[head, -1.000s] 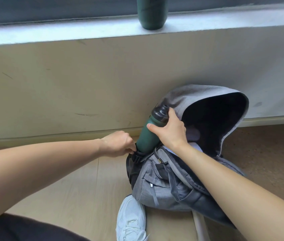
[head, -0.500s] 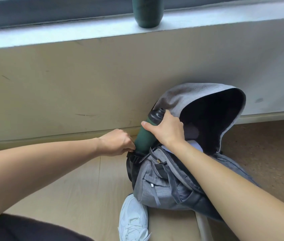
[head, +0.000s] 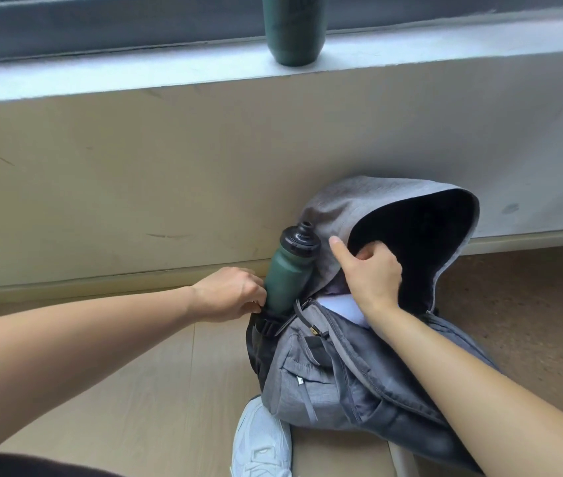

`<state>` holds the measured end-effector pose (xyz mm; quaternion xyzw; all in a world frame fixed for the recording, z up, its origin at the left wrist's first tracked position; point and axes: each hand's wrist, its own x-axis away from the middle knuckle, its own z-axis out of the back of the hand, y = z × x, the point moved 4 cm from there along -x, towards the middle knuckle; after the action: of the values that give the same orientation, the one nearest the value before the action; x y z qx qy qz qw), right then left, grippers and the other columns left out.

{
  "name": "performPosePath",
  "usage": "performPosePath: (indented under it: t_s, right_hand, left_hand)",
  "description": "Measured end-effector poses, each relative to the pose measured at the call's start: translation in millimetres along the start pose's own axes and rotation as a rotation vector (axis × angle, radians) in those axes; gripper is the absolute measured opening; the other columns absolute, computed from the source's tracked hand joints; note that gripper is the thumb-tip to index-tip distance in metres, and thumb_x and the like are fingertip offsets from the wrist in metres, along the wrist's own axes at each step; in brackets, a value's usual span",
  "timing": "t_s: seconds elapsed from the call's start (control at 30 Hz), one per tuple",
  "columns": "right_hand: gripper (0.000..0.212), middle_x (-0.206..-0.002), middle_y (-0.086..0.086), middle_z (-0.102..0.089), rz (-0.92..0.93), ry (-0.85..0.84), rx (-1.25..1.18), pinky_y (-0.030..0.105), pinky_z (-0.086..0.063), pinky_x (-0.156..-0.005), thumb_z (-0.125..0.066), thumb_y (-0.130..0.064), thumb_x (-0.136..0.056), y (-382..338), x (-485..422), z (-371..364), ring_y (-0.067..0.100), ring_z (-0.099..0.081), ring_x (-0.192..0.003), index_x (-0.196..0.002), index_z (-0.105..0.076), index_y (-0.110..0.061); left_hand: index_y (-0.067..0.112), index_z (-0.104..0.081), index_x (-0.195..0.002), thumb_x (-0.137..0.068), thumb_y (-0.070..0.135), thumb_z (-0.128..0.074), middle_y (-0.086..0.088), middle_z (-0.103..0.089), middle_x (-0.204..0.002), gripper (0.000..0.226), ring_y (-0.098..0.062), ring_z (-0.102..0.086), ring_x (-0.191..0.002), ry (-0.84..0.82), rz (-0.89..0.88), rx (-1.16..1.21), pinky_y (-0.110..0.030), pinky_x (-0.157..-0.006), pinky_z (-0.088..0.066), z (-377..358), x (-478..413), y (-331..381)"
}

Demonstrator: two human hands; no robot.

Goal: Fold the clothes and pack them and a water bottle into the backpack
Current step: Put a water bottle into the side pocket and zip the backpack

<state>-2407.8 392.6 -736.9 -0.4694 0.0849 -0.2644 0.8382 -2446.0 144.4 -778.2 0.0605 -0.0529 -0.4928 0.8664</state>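
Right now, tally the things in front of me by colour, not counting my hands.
Green: 2, the water bottle in the side pocket of the backpack and a container on the sill.
Grey: 1, the backpack.
White: 2, the shoe and a garment inside the backpack.
Total: 5.

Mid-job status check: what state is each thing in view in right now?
backpack: on the floor, top flap open, white cloth inside.
water bottle: capped, tilted, base down in the side pocket.
left hand: grips the side pocket's rim beside the bottle.
right hand: clear of the bottle, at the flap's edge, fingers curled; grip unclear.
green container: upright on the windowsill, top out of frame.
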Motion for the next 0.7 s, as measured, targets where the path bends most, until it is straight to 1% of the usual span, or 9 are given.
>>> performPosePath:
  t_s: [0.07, 0.13, 0.2, 0.27, 0.4, 0.5, 0.57, 0.63, 0.7]
  right_hand:
    - [0.066, -0.099, -0.002, -0.072, -0.089, -0.247, -0.081, 0.038, -0.056, -0.086, -0.073, -0.073, -0.069, 1.2, -12.0, -14.8, 0.020, -0.068, -0.093, -0.103, -0.067, -0.017]
    - [0.055, -0.099, 0.001, -0.074, -0.157, -0.392, -0.140, 0.030, -0.060, -0.070, -0.069, -0.064, -0.082, -3.6, -22.4, -25.5, 0.018, -0.071, -0.081, -0.106, -0.069, -0.015]
    - [0.040, -0.072, 0.007, -0.064, -0.116, -0.365, -0.095, 0.022, -0.048, -0.048, -0.062, -0.044, -0.097, -18.5, -30.8, -23.8, 0.012, -0.059, -0.050, -0.089, -0.064, -0.005]
    - [0.043, -0.049, 0.009, -0.053, 0.030, -0.302, -0.103, 0.024, -0.045, -0.043, -0.061, -0.029, -0.101, -39.9, -28.9, -16.2, 0.009, -0.049, -0.031, -0.073, -0.061, 0.003]
    - [0.067, -0.033, 0.002, -0.051, 0.258, -0.170, -0.119, 0.016, -0.048, -0.051, -0.060, -0.032, -0.102, -70.7, -8.3, 11.8, 0.014, -0.056, -0.036, -0.043, -0.055, 0.000]
    - [0.060, -0.043, 0.005, -0.060, 0.372, -0.130, -0.176, 0.022, -0.050, -0.061, -0.060, -0.032, -0.102, -82.7, 11.5, 40.7, 0.014, -0.057, -0.042, -0.051, -0.064, 0.000]
    - [0.043, -0.048, -0.006, -0.061, 0.402, -0.204, -0.216, 0.020, -0.048, -0.061, -0.061, -0.028, -0.102, -79.9, 33.4, 49.8, 0.006, -0.057, -0.045, -0.064, -0.067, -0.007]
    - [0.030, -0.049, -0.016, -0.060, 0.418, -0.299, -0.220, 0.013, -0.045, -0.061, -0.061, -0.025, -0.101, -74.0, 55.4, 49.3, 0.002, -0.059, -0.050, -0.072, -0.065, -0.022]
    - [0.028, -0.045, -0.014, -0.057, 0.354, -0.356, -0.220, 0.012, -0.045, -0.056, -0.061, -0.026, -0.101, -63.8, 67.7, 44.2, 0.003, -0.056, -0.045, -0.074, -0.065, -0.019]
  left_hand:
    - [0.018, -0.072, -0.083, -0.085, 0.018, -0.078, 0.003, -0.069, -0.082, 0.007, -0.026, -0.066, -0.080, -0.041, 0.026, -0.001, -0.029, -0.060, -0.042, -1.8, -1.6, -2.1]
    - [0.018, -0.071, -0.084, -0.087, 0.019, -0.076, 0.001, -0.070, -0.084, 0.005, -0.027, -0.066, -0.082, -0.070, 0.043, -0.002, -0.031, -0.062, -0.043, -2.5, -3.7, -1.9]
    - [0.016, -0.072, -0.087, -0.089, 0.019, -0.073, -0.001, -0.070, -0.088, 0.003, -0.028, -0.066, -0.084, -0.108, 0.057, 0.000, -0.030, -0.062, -0.040, -2.0, -5.8, 0.3]
    - [0.016, -0.074, -0.091, -0.091, 0.020, -0.072, -0.001, -0.072, -0.091, 0.005, -0.028, -0.067, -0.084, -0.126, 0.095, 0.008, -0.029, -0.063, -0.038, 0.7, -6.9, 0.6]
    - [0.019, -0.076, -0.088, -0.088, 0.021, -0.074, 0.002, -0.074, -0.089, 0.003, -0.026, -0.069, -0.078, -0.006, 0.088, 0.037, -0.035, -0.063, -0.051, 21.8, -14.0, 3.7]
    - [0.020, -0.078, -0.084, -0.087, 0.022, -0.072, 0.003, -0.074, -0.084, 0.007, -0.025, -0.069, -0.075, 0.099, 0.021, -0.007, -0.035, -0.061, -0.055, 39.7, -24.0, 12.8]
    - [0.021, -0.077, -0.081, -0.089, 0.027, -0.062, 0.003, -0.074, -0.083, 0.019, -0.027, -0.068, -0.077, 0.130, -0.038, -0.082, -0.035, -0.060, -0.056, 44.0, -25.1, 15.2]
    - [0.022, -0.077, -0.084, -0.092, 0.036, -0.049, 0.002, -0.075, -0.086, 0.032, -0.029, -0.068, -0.082, 0.058, -0.070, -0.162, -0.035, -0.060, -0.057, 39.5, -21.3, 15.4]
    - [0.023, -0.075, -0.095, -0.087, 0.056, -0.043, 0.000, -0.074, -0.096, 0.047, -0.030, -0.068, -0.088, -0.125, 0.025, -0.151, -0.036, -0.066, -0.057, 35.9, -18.2, 13.1]
